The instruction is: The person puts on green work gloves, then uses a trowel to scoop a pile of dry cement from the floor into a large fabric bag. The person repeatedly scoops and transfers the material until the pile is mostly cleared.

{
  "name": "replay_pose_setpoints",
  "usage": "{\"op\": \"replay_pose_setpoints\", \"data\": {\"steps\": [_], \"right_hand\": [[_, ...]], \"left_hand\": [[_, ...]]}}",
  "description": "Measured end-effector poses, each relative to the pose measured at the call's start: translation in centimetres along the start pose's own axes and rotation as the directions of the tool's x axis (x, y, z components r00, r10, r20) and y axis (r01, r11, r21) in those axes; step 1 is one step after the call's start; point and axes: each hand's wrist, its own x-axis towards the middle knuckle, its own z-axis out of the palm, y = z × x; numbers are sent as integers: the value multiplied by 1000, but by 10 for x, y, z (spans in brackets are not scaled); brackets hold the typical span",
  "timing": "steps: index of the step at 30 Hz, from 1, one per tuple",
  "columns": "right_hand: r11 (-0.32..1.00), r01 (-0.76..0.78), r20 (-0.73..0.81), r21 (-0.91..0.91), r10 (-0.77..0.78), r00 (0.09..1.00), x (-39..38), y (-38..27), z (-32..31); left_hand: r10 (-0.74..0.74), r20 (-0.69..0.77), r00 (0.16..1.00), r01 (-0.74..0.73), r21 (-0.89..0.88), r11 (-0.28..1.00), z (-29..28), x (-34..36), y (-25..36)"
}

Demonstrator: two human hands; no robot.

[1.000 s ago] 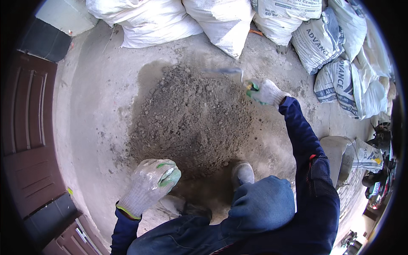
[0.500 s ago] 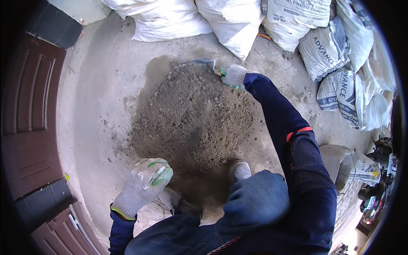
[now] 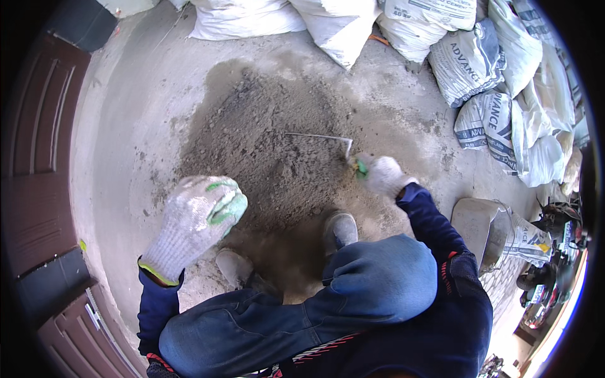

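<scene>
My right hand (image 3: 382, 176), in a white and green work glove, is closed on the handle of a metal trowel (image 3: 318, 136), whose long narrow blade lies across the grey powdery pile (image 3: 265, 113) on the floor. My left hand (image 3: 195, 223), gloved alike, hovers beside the pile's lower left, its fingers curled; whether anything is inside them is hidden. My boots (image 3: 340, 232) stand at the pile's near edge, below a bent knee in jeans (image 3: 384, 277).
White woven sacks (image 3: 334, 25) and printed bags (image 3: 463, 63) line the back and right. A grey container (image 3: 469, 220) is at right, with parked motorcycles (image 3: 542, 286) beyond. A brown panelled door (image 3: 38, 145) is on the left, concrete floor (image 3: 126, 138) around the pile.
My right hand and the trowel have swept from the pile's far edge back toward me. My left hand sits higher in the view, and the whole scene has shifted somewhat upward.
</scene>
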Motion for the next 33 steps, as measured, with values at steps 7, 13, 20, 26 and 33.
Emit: {"op": "replay_pose_setpoints", "data": {"steps": [7, 13, 20, 26, 33], "right_hand": [[999, -28, -368, -45, 10, 930, 115, -4, -81], [969, -6, -293, -246, -69, 954, 275, -56, -89], [894, 156, 23, -420, -161, 987, 276, -99, -59], [986, 9, -309, -164, -60, 949, 135, -117, -93], [334, -167, 57, 928, 315, 947, -52, -195, -38]], "left_hand": [[-336, -186, 923, 262, -334, 905, -59, -53, -22], [-668, -300, 681, 530, -427, 732, -68, -113, -23], [-738, -200, 645, 491, -631, 600, -18, -155, -55], [-485, 4, 875, 241, -872, 427, 71, -82, -69], [187, 499, 846, 528, -835, -158, 149, 43, 9]]}}
